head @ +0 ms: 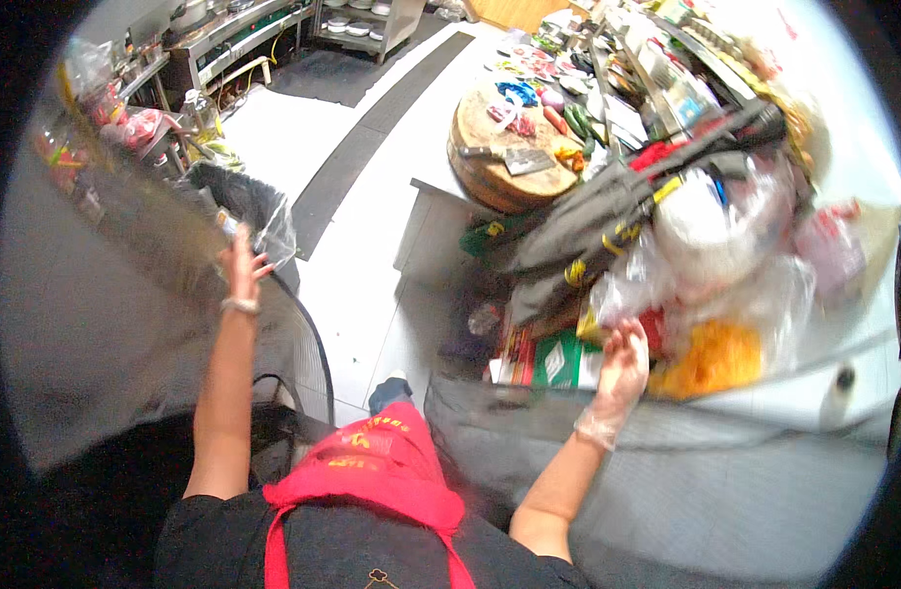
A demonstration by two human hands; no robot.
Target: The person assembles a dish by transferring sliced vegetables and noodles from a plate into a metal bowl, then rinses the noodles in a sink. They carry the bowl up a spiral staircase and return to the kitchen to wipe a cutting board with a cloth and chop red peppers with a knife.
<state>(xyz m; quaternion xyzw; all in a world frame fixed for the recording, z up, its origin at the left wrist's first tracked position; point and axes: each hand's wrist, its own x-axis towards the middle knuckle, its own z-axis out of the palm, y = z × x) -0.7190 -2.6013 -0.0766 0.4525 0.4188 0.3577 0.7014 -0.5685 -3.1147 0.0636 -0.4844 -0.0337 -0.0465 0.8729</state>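
My left hand (244, 269) is raised with its fingers apart and nothing in it. A clear glove cuff rings the wrist. Just beyond its fingertips stands a bin (248, 190) lined with a black bag and clear plastic. My right hand (621, 372), in a clear plastic glove, is half curled, and no object shows in it. Close by are a clear plastic bag (631, 283), a green and white box (561, 361) and a bag of something orange (715, 361). I cannot tell whether the right fingers touch any of these.
A round wooden chopping block (487, 184) bears a cleaver (520, 158), meat (520, 124) and a blue bag (518, 93). Cucumbers (579, 121) lie beside it. Dark folded umbrellas or cloth (590, 213) lean before it. A dark floor mat (362, 140) runs along the white tiled floor (380, 221).
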